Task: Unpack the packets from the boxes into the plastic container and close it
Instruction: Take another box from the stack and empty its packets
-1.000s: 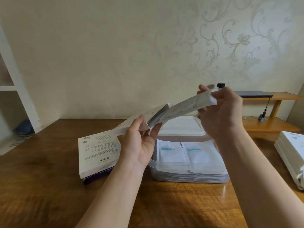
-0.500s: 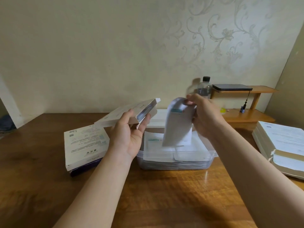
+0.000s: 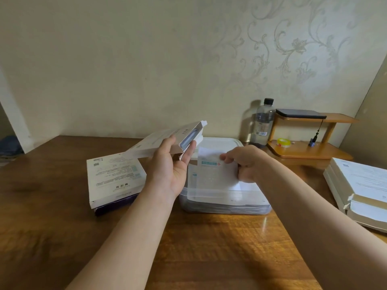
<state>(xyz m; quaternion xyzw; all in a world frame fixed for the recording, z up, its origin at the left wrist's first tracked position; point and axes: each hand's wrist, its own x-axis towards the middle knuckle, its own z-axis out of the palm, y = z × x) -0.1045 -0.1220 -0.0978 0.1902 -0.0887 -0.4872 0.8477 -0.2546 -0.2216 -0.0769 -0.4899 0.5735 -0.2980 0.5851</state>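
R hand holds a packet over the open container, L hand holds an open box.
Plastic container (image 3: 226, 207) sits mid-surface (image 3: 62, 206), lid off, w/ more packets (image 3: 209, 195) lying flat inside. R hand (image 3: 245, 164) pinches a white packet (image 3: 217, 172) by its right side, just above the container. L hand (image 3: 171, 170) grips the open box (image 3: 165, 141), raised and tilted, open end toward the container. Two stacked boxes (image 3: 115, 176) lie toward the left edge, a white box pile (image 3: 360, 189) at the right edge. Lid (image 3: 219, 143) lies behind the container. Bottle (image 3: 263, 122) + small wooden shelf (image 3: 303, 151) are at the far right corner.
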